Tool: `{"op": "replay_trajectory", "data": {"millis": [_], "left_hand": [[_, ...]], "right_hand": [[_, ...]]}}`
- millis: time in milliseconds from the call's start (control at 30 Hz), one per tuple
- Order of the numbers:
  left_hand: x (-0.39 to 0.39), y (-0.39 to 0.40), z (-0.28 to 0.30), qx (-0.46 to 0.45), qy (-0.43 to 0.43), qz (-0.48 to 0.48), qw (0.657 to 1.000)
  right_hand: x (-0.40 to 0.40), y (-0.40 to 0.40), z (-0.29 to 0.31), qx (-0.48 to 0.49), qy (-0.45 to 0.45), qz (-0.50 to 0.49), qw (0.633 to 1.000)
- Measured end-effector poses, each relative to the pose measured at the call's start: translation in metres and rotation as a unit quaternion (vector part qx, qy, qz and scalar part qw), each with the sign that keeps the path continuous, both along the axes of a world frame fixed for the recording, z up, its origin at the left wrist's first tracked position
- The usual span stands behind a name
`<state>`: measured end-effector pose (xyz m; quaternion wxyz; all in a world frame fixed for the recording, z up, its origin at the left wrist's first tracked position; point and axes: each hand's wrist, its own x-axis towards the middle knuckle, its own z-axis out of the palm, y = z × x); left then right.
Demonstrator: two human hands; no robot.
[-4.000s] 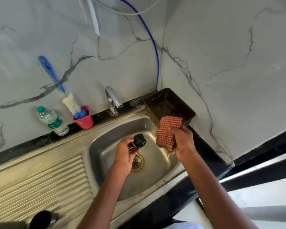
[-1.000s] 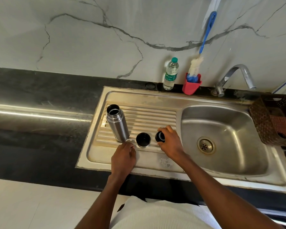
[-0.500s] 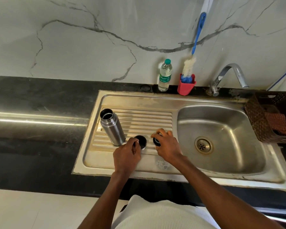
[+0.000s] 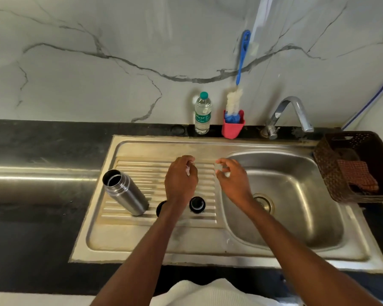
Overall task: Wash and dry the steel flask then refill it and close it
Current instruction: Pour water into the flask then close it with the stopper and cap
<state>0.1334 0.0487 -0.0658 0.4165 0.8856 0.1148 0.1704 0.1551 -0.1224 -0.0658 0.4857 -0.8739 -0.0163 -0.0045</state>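
The steel flask (image 4: 125, 193) stands open and upright on the ribbed drainboard (image 4: 142, 171) at the left. To its right stand two black flask caps: one cap (image 4: 197, 204) in plain sight, the other cap (image 4: 160, 209) mostly hidden behind my left wrist. My left hand (image 4: 181, 180) hovers above the drainboard beyond the caps, fingers loosely curled, holding nothing. My right hand (image 4: 231, 178) hangs at the sink bowl's left rim, fingers apart and empty.
A water bottle (image 4: 202, 113) and a red cup (image 4: 233, 124) holding a blue-handled bottle brush stand on the black ledge behind the sink. The tap (image 4: 290, 113) curves over the bowl (image 4: 296, 208). A brown basket (image 4: 358, 166) with a checked cloth sits at the right.
Both hands have let go of the two caps and lifted away towards the back of the drainboard. The caps stay standing beside the flask.
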Motion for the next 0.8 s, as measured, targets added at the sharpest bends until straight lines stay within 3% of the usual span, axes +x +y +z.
{"op": "replay_trajectory", "data": {"millis": [100,300,500,600,800], "left_hand": [[0.049,-0.001,-0.013,0.045,0.114,-0.056,0.991],[0.103,0.013,-0.05,0.212,0.31,-0.14,0.916],[0.115,0.015,-0.061,0.28,0.321,-0.142,0.894],[0.12,0.008,-0.055,0.305,0.336,-0.133,0.881],[0.123,0.015,-0.061,0.289,0.33,-0.121,0.891]], "right_hand": [[0.032,-0.004,0.011,0.016,0.012,-0.011,1.0],[0.102,0.016,0.015,-0.039,0.007,0.004,0.999],[0.17,0.061,0.018,-0.043,0.04,0.016,0.998],[0.188,0.081,0.015,-0.074,0.059,-0.024,0.995],[0.214,0.107,0.011,-0.061,0.051,-0.129,0.988]]}}
